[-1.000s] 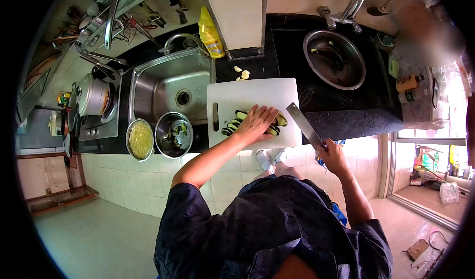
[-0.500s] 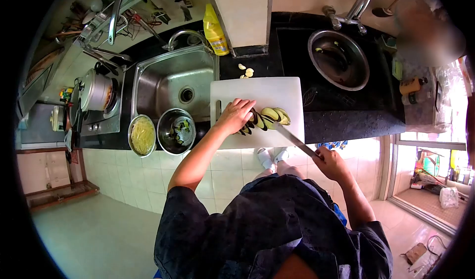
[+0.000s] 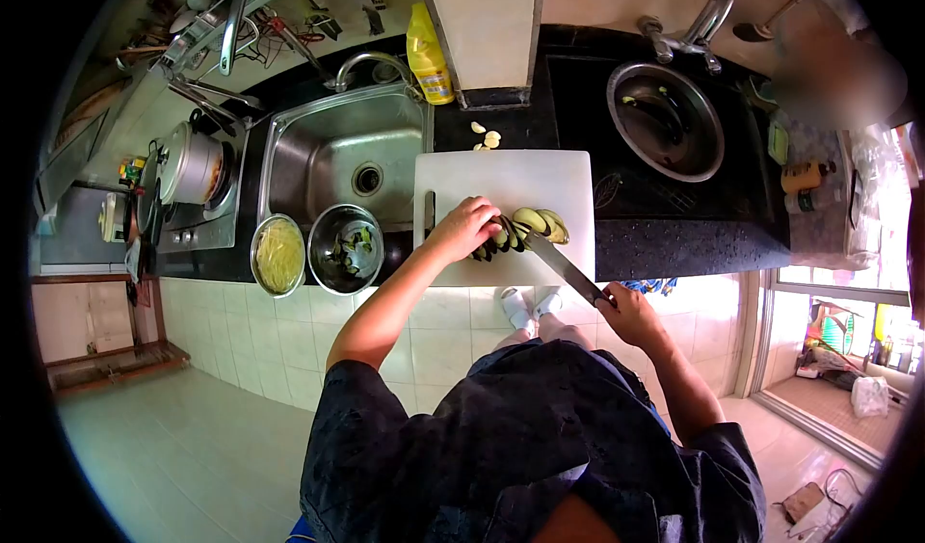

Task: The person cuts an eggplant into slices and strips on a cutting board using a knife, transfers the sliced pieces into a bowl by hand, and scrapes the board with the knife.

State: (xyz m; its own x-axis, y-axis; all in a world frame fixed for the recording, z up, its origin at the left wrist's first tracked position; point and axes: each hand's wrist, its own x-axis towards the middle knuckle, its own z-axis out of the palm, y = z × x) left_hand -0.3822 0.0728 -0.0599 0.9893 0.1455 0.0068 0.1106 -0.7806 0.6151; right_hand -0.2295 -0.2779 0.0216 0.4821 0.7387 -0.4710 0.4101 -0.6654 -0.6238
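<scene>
A white cutting board (image 3: 501,177) lies on the black counter with dark-skinned, pale-fleshed eggplant slices (image 3: 547,223) fanned across it. My left hand (image 3: 464,229) has its fingers curled over the darker slices at the left of the row. My right hand (image 3: 628,314) is closed around the handle of a knife (image 3: 565,269). The blade points up and left, and its tip reaches the slices close to my left fingertips. Garlic cloves (image 3: 489,139) sit just behind the board.
Left of the board are a steel sink (image 3: 318,143), a bowl of pale shreds (image 3: 279,256) and a metal bowl with dark trimmings (image 3: 345,250). A pot (image 3: 190,164) stands farther left. A large basin (image 3: 715,109) holds whole eggplants at right.
My left fingers have curled in more tightly over the slices. The knife has tilted steeper, and my right hand has moved slightly left. The whole view has shifted a little.
</scene>
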